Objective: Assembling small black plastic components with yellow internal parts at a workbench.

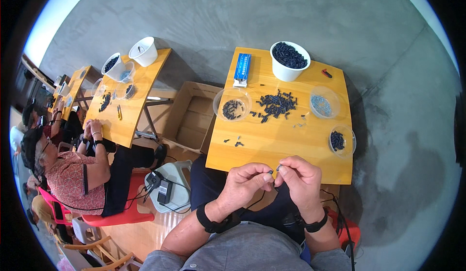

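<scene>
My left hand (pixel 246 179) and my right hand (pixel 302 177) are raised close together at the table's near edge. Thumb and forefinger of the left pinch a small dark piece (pixel 270 172). The right pinches another small dark piece (pixel 278 168), its tip barely showing between the fingers. Beyond the hands, a pile of small black tubular pieces (pixel 276 104) lies on the wooden table (pixel 281 144). A few loose ones (pixel 238 143) lie nearer, to the left. Clear round tubs (pixel 224 117) stand around the pile, holding black pieces or small bluish metal parts (pixel 321 105).
A white bucket (pixel 287 74) full of black pieces stands at the back, by a blue box (pixel 242 70) and a red-and-black tool (pixel 326 74). Left are an open cardboard box (pixel 191 118), a stool (pixel 171 188) with cables, and a seated person (pixel 73 174) at another table (pixel 116 118).
</scene>
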A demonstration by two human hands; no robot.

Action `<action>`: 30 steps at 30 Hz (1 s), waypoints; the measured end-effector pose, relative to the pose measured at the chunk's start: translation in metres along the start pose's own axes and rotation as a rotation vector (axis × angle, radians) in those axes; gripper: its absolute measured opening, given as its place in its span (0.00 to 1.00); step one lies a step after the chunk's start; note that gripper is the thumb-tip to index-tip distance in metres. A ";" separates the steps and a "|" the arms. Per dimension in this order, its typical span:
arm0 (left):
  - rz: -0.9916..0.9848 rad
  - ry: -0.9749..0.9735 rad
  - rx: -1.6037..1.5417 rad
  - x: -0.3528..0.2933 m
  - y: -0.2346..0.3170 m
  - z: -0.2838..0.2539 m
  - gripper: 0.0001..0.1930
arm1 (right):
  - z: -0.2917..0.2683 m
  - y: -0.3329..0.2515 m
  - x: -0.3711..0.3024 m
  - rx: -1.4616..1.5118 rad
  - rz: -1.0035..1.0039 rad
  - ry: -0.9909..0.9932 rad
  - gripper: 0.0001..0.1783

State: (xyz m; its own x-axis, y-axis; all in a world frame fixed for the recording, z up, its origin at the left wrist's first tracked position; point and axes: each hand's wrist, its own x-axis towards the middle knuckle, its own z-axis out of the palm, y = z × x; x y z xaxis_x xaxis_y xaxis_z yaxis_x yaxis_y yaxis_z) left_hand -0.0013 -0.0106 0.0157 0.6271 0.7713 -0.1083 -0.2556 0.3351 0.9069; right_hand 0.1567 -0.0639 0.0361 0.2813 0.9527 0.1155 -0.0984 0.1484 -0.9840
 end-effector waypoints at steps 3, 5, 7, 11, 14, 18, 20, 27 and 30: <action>0.000 -0.012 0.000 -0.006 0.006 0.002 0.06 | 0.003 -0.003 -0.004 -0.071 -0.071 -0.035 0.06; 0.003 -0.019 0.009 -0.009 0.009 0.003 0.06 | 0.006 -0.005 -0.006 -0.091 -0.104 -0.051 0.06; 0.000 -0.029 0.002 -0.011 0.011 0.002 0.06 | 0.008 -0.006 -0.007 -0.110 -0.121 -0.063 0.05; -0.017 -0.050 0.017 -0.014 0.012 -0.002 0.07 | 0.012 -0.007 -0.009 -0.105 -0.127 -0.075 0.05; -0.004 -0.066 0.002 -0.013 0.013 -0.004 0.06 | 0.013 -0.006 -0.009 -0.118 -0.104 -0.075 0.05; -0.009 -0.073 -0.009 -0.012 0.014 -0.006 0.06 | 0.014 -0.007 -0.007 -0.131 -0.107 -0.081 0.05; -0.014 -0.074 -0.015 -0.011 0.014 -0.005 0.06 | 0.014 -0.006 -0.007 -0.145 -0.123 -0.085 0.05; -0.012 -0.053 -0.001 -0.007 0.011 -0.007 0.06 | 0.011 -0.002 -0.002 -0.208 -0.189 -0.111 0.05; -0.034 -0.075 -0.032 -0.005 0.011 -0.007 0.06 | 0.008 -0.005 0.003 -0.254 -0.205 -0.150 0.05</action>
State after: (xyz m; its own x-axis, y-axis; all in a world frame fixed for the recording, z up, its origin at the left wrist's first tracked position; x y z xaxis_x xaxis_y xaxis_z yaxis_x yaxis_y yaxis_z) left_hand -0.0126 -0.0066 0.0236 0.6891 0.7168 -0.1064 -0.2562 0.3783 0.8895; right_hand 0.1508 -0.0598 0.0421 0.1257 0.9411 0.3138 0.1909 0.2875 -0.9386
